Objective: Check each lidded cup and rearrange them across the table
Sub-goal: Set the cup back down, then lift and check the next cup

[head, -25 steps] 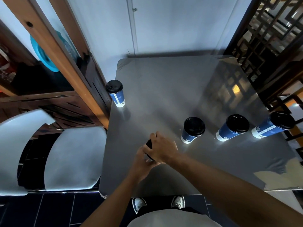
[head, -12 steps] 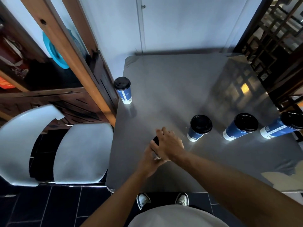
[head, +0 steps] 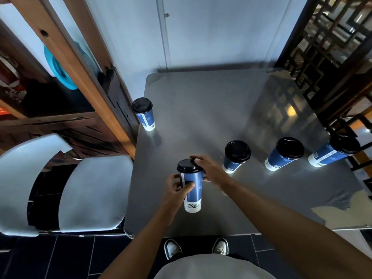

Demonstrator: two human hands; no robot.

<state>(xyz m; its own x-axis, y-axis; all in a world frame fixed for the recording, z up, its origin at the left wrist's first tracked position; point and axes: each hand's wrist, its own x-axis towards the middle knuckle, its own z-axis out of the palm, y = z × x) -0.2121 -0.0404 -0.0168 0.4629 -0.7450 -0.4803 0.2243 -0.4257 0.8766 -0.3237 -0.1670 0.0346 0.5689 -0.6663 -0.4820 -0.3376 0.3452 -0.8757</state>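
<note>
Your left hand (head: 177, 187) grips a tall blue paper cup (head: 192, 189) around its middle, thumb curled across the front of the sleeve and fingers wrapped behind it. The cup stands upright in your grasp, its white base low toward you; whether the base touches the grey table (head: 211, 109) you cannot tell. Your right hand (head: 209, 170) sits just to the right of the cup's black lid (head: 188, 165), fingertips curled onto the lid's far rim. Just beyond your right hand stands a second lidded cup (head: 235, 156), and further right of it a third cup (head: 283, 154) and a fourth cup (head: 334, 153), the three forming a row that runs away from your right hand toward the table's right edge. Well beyond your left hand, at the table's left edge, a fifth cup (head: 144, 113) stands alone. To the left of your left hand, off the table, is a white chair (head: 90, 190).
</note>
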